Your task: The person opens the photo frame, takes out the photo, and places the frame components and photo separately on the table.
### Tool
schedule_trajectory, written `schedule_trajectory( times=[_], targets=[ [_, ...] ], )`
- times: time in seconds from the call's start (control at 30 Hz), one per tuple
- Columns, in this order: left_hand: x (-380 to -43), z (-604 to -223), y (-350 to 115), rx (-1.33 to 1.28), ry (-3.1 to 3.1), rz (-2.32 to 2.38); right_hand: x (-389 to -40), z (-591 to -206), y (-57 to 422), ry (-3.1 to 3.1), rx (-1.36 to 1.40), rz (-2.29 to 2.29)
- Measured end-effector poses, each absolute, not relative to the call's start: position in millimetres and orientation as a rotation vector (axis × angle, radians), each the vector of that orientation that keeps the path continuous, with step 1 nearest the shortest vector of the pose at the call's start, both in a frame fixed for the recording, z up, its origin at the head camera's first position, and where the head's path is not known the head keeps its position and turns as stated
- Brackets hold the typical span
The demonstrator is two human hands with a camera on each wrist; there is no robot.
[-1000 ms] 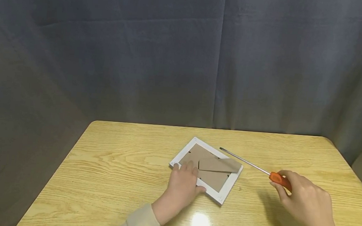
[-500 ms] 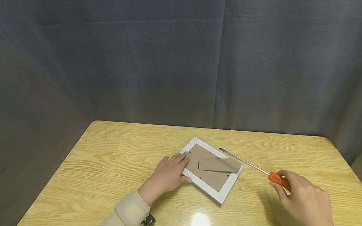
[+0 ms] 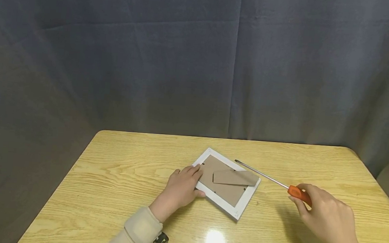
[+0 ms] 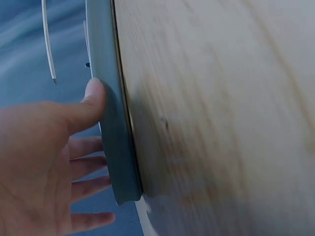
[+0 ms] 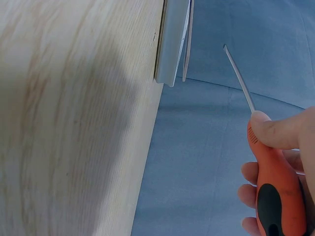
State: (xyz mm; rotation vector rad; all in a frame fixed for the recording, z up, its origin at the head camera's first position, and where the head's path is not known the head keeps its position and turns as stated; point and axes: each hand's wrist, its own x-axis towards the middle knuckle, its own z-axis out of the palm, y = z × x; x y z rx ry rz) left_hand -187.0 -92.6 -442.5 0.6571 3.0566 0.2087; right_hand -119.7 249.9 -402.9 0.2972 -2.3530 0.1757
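Observation:
A white picture frame (image 3: 224, 201) lies back side up on the table, its brown backing board (image 3: 226, 193) showing. Small dark tabs sit along the backing's edges, and a brown easel stand (image 3: 236, 177) is partly raised from it. My left hand (image 3: 181, 186) rests on the frame's left corner with fingers extended over the rim and thumb at the near side. In my right hand (image 3: 328, 215) I grip a screwdriver (image 3: 299, 193) by its orange and black handle. Its metal shaft points left, and in the right wrist view the screwdriver's shaft (image 5: 239, 78) is held above the tabletop.
The wooden table (image 3: 116, 168) has rounded far corners. Behind it hangs a dark grey-blue curtain (image 3: 171, 67). A black band-like device (image 3: 161, 240) is at the left sleeve cuff (image 3: 143, 227).
My left hand has slid left along the frame, from its near edge to its left corner, uncovering more backing. My right hand and the screwdriver have barely moved.

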Motion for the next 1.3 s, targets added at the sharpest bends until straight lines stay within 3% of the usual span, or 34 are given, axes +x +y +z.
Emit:
schedule_trajectory(
  times=[0.93,1.3],
  targets=[
    [-161,-436,-50,0.495,3.258,-0.208,-120,-404,250,-2.374,0.3,0.157],
    [-165,-433,-60,0.557,3.248,-0.179,-121,-405,247,-2.377,0.317,0.142]
  ],
)
